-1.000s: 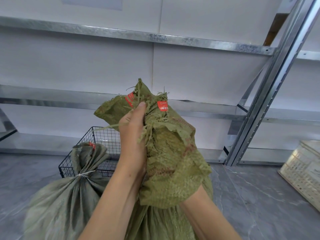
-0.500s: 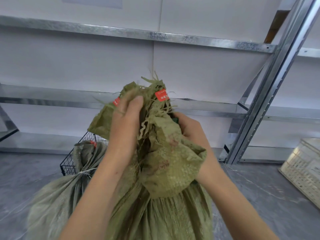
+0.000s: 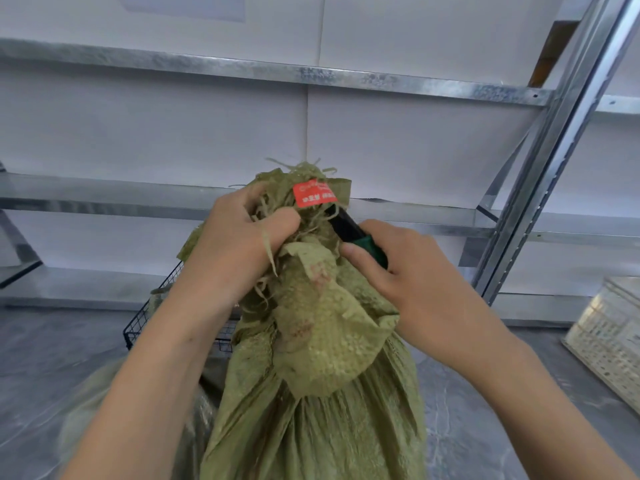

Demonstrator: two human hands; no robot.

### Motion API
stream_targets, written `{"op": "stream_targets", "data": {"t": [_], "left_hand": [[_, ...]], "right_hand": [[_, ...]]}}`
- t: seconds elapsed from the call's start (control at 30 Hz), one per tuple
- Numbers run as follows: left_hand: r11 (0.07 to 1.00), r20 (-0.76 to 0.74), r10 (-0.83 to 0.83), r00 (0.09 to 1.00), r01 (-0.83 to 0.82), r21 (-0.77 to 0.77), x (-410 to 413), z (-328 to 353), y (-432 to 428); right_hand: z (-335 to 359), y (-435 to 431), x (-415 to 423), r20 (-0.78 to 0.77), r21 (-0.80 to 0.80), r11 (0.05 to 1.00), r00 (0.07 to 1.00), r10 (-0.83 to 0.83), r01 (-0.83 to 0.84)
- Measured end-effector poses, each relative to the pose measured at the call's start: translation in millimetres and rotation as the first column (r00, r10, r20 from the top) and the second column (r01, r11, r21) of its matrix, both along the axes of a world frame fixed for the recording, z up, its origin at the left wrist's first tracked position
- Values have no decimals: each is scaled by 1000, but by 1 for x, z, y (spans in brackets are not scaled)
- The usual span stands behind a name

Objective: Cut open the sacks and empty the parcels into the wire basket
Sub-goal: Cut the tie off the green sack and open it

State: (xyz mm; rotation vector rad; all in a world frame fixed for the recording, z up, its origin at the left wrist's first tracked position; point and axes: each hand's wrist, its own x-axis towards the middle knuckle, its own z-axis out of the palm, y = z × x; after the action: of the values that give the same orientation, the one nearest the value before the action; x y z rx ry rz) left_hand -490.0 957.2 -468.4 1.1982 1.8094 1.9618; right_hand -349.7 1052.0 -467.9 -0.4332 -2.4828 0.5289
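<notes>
The left hand [image 3: 239, 251] has its fingers curled tight round the frayed, gathered neck of the green woven sack [image 3: 322, 358], which stands upright below them with a red tag [image 3: 313, 195] just past the fingertips. The right hand [image 3: 408, 271] wraps fingers and thumb round a dark cutter [image 3: 353, 233] (its tip is lost among the frayed strands), pointed into the neck just beside the left fingers. The wire basket [image 3: 152, 317] shows below and behind the left wrist.
</notes>
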Motion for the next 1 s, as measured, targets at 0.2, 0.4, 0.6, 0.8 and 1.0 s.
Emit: {"op": "stream_targets", "data": {"t": [0.2, 0.4, 0.6, 0.8, 1.0], "left_hand": [[996, 125, -2, 992, -8, 84, -7, -6, 0], [992, 86, 83, 993, -91, 88, -5, -10, 2], [990, 94, -72, 993, 60, 128, 0, -7, 1], [986, 71, -164, 984, 162, 37, 0, -5, -9], [995, 308, 39, 950, -66, 76, 11, 9, -1]], "right_hand": [[5, -5, 11, 99, -97, 995, 995, 11, -1], [6, -10, 17, 146, -110, 994, 989, 16, 0], [16, -15, 32, 199, -145, 989, 979, 37, -8], [20, -14, 35, 237, -179, 984, 971, 21, 23], [19, -16, 25, 279, -202, 979, 960, 35, 23]]}}
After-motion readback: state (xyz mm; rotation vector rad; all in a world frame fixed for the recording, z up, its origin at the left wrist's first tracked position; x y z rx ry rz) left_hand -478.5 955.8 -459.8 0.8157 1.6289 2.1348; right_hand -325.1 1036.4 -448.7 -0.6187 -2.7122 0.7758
